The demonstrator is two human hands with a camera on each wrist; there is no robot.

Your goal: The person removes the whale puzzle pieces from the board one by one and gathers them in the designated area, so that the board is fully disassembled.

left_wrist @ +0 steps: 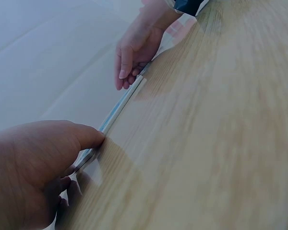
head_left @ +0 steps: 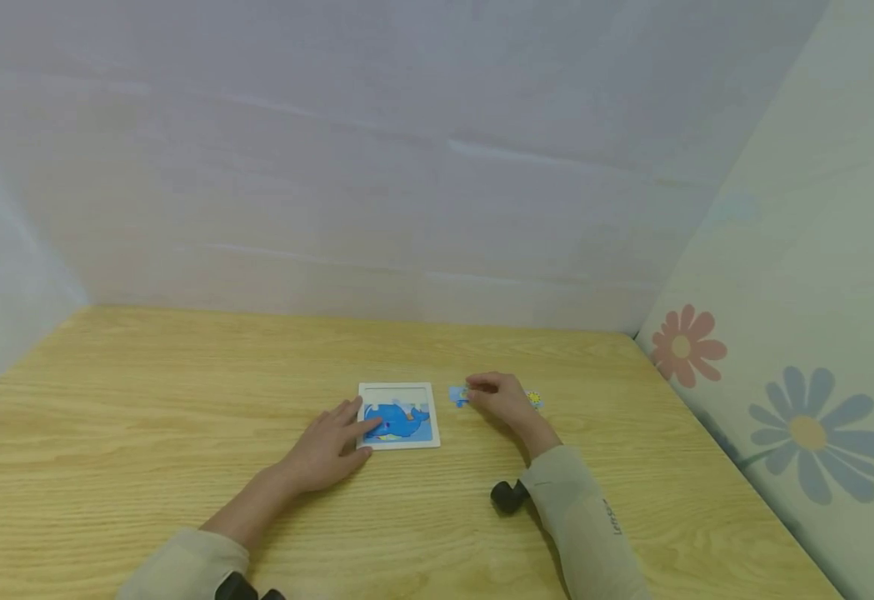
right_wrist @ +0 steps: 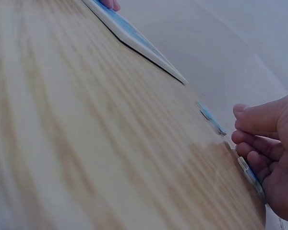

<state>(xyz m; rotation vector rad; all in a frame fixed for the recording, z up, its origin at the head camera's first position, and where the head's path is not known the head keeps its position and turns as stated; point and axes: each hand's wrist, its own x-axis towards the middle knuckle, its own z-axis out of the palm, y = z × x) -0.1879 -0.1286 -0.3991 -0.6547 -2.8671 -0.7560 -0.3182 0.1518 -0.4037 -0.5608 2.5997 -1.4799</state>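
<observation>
Left hand (head_left: 324,448) spread, steadying puzzle frame (head_left: 433,421); right hand (head_left: 504,402) beside loose piece (head_left: 456,395), grip unclear; pinch edges, lift level

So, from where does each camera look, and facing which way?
Head: on the person's head, facing forward and down at the table, puzzle and pieces; the left hand, right hand and sleeves show.
Left wrist: on that wrist, looking low along the table at the puzzle's edge; left hand near, right hand beyond.
Right wrist: on that wrist, looking low over the table at pieces and puzzle; right hand near, part of the left hand beyond.
Shared: both wrist views show the puzzle nearly edge-on.
</observation>
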